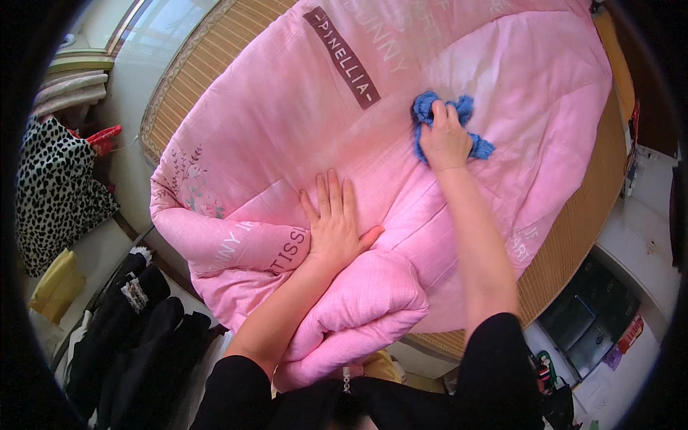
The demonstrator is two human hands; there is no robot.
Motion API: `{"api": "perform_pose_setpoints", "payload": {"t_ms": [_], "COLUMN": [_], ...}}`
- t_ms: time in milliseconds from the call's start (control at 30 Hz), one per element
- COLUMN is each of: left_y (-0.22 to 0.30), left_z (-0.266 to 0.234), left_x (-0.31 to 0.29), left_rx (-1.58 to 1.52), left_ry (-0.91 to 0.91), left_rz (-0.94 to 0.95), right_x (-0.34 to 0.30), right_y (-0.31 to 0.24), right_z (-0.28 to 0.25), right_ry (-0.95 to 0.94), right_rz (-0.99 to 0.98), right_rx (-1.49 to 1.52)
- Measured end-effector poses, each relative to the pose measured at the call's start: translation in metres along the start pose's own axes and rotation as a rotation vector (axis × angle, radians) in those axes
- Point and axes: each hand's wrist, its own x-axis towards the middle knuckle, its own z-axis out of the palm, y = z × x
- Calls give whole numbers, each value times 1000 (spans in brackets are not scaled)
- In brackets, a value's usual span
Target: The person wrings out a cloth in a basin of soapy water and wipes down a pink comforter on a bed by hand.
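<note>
A thick pink quilt (401,186) with printed lettering, a dark label patch and a sprig pattern spreads in front of me. My left hand (334,221) lies flat on it, fingers spread and pointing away, just beyond a puffed fold (365,304). Farther off and to the right, my right hand (446,140) grips a crumpled blue cloth (479,145), pressed against the quilt's surface. Parts of the cloth stick out on both sides of the fingers; the portion under the palm is hidden. A paler, whitish area shows on the quilt near the cloth.
Beneath the quilt is a brown slatted mat (188,79). Dark clothes (154,326) hang at the lower left, with a black-and-white spotted fabric (61,190) above them. A dark green panel (591,322) stands at the lower right.
</note>
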Motion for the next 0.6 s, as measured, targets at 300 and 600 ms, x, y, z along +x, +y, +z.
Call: {"api": "perform_pose_setpoints", "payload": {"t_ms": [300,600], "left_y": [-2,-2], "left_z": [4,2], "left_x": [1,-4], "left_rx": [-5,-47], "left_ry": [17,2], "left_rz": [7,12], "right_x": [3,17], "right_y": [-19,-23], "right_z": [15,23], "right_ry": [42,52], "right_rz": [-124,-228], "right_rx": [57,-101]}}
